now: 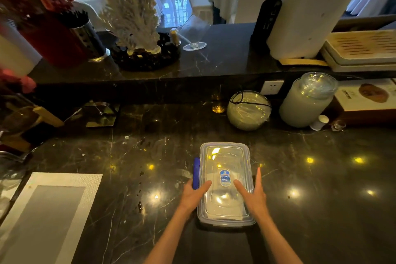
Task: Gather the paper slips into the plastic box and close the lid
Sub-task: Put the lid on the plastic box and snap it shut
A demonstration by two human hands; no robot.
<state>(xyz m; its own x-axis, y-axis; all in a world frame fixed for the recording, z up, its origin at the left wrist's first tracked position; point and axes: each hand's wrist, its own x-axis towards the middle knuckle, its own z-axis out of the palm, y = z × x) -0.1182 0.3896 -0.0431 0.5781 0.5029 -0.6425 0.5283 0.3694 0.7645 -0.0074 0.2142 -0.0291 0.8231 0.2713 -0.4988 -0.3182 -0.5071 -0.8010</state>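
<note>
Now both hands, left (194, 194) and right (252, 196), press flat and open on the lid (225, 180); risk: blue clip (196, 172) (still flipped out) stays unlatched, box (225, 222) skids on worktop (321, 188).

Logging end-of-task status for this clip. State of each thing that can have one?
plastic box: on the counter, lid on.
lid: seated flat on the box.
blue latch: left side, flipped out, not clipped down.
paper slips: pale sheets faintly visible inside through the lid; none loose on the counter.
left hand: open, gripping nothing, against the box's left side, thumb on the lid.
right hand: open, flat on the lid's right edge.
</note>
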